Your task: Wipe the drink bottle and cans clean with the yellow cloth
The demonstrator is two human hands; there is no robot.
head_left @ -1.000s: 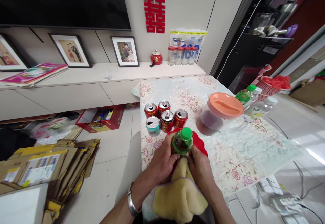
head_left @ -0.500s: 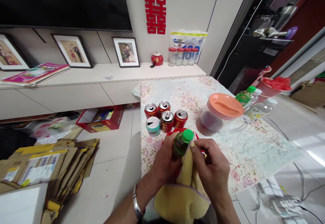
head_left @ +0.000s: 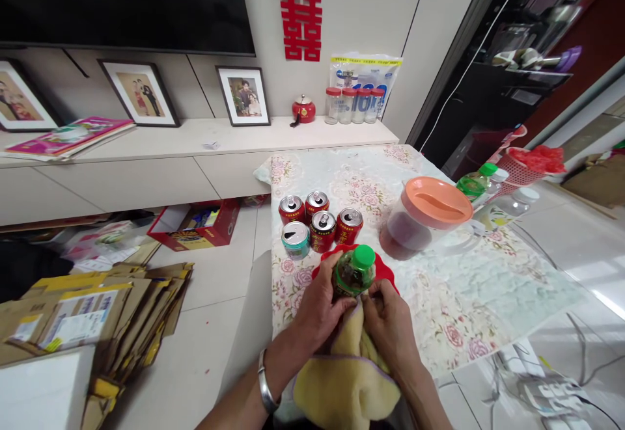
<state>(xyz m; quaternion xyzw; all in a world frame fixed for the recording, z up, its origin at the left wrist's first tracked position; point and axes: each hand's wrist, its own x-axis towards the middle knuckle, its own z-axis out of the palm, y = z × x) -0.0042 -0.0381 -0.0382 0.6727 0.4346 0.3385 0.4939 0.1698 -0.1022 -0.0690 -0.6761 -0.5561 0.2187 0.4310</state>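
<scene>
My left hand (head_left: 319, 309) is wrapped round a small bottle (head_left: 352, 276) with a green cap and dark contents, held roughly upright over a red plate (head_left: 385, 275). My right hand (head_left: 389, 319) pinches a yellow cloth (head_left: 344, 381) against the bottle's lower side. The cloth hangs down between my wrists. A metal bangle sits on my left wrist. Just beyond the plate stand several drink cans (head_left: 321, 222), most red and one teal.
A clear jug with an orange lid (head_left: 424, 215) stands on the floral tablecloth (head_left: 469, 287) to the right, with bottles (head_left: 476, 183) and a red basket (head_left: 525, 163) behind. Flattened cardboard (head_left: 92, 313) lies on the floor at left. A shelf holds frames and jars (head_left: 352, 105).
My right hand had lifted the cloth up beside the bottle's cap and has come back down to its lower side. The bottle has tipped from leaning back toward upright.
</scene>
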